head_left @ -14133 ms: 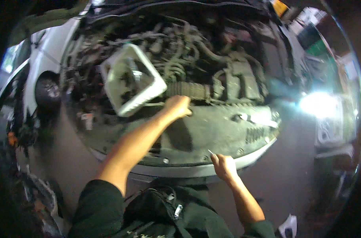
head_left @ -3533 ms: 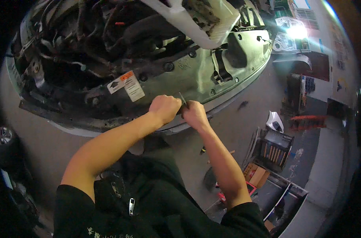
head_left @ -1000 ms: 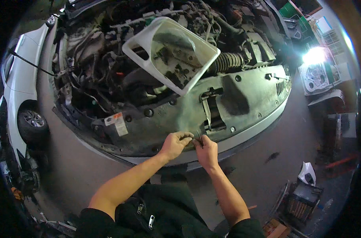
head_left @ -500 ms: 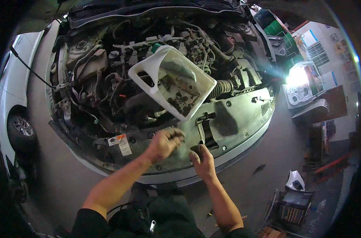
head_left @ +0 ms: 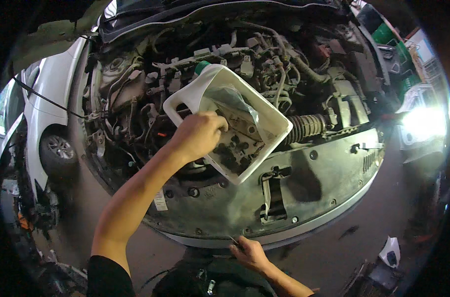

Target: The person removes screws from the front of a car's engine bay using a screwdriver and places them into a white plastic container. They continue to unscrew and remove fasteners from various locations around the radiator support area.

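A white plastic jug [head_left: 279,132] with one side cut away and a green cap lies on the engine, open side up. Inside it are small dark fasteners [head_left: 233,151], several of them in a pile, and a clear plastic bag [head_left: 228,96]. My left hand [head_left: 198,134] reaches over the jug's opening with its fingers curled together; whatever they hold is hidden. By the car's front edge, my right hand [head_left: 249,253] is closed around a thin metal tool, of which only a slim tip shows.
The engine bay [head_left: 146,106] surrounds the jug with hoses and wiring. A dark front cover panel [head_left: 314,183] with a latch opening [head_left: 273,198] lies nearer me. A bright lamp [head_left: 422,119] shines at right. A white car [head_left: 57,119] stands at left.
My left hand has moved up and forward from above the front panel to the jug. My right hand has drawn back toward me. The view has shifted left.
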A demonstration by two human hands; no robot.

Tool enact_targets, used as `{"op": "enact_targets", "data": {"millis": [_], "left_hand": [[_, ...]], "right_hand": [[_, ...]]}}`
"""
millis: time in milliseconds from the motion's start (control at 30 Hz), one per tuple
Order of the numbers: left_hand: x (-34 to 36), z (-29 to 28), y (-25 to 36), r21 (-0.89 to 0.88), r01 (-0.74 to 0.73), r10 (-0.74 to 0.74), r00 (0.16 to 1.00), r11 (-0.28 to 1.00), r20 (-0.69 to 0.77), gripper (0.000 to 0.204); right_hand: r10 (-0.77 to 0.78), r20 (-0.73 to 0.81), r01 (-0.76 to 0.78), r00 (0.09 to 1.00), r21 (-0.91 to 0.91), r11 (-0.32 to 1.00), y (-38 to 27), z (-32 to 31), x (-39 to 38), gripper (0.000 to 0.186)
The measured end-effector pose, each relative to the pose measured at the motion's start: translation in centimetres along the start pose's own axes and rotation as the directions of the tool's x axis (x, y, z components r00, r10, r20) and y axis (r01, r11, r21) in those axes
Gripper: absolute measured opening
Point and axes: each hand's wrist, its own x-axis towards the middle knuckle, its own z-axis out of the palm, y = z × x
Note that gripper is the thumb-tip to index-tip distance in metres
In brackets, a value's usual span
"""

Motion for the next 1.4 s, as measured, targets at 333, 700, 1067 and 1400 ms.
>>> {"op": "enact_targets", "data": {"millis": [333,700,1067,1400], "left_hand": [[3.1,5.1,1.6,0.474,-0.308,0.0,0.839,0.825,0.544,0.01],[2.5,5.9,1.6,0.532,-0.138,-0.124,0.896,0.835,0.427,0.011],[3.1,7.6,2.2,0.668,-0.012,-0.382,0.813,0.744,0.44,0.015],[3.3,5.6,3.1,0.603,0.117,-0.308,0.924,0.789,0.224,0.016]], "right_hand": [[-0.078,0.06,0.075,0.995,0.048,0.996,1.5,-2.5,0.9,0.025],[0.0,0.035,0.0,0.999,0.003,1.0,1.2,-1.8,1.0,0.024],[-0.03,-0.082,0.03,0.996,0.006,1.0,0.9,-0.1,0.0,0.025],[-0.034,-0.121,0.037,0.992,0.024,0.999,1.7,0.8,-1.5,0.021]]}}
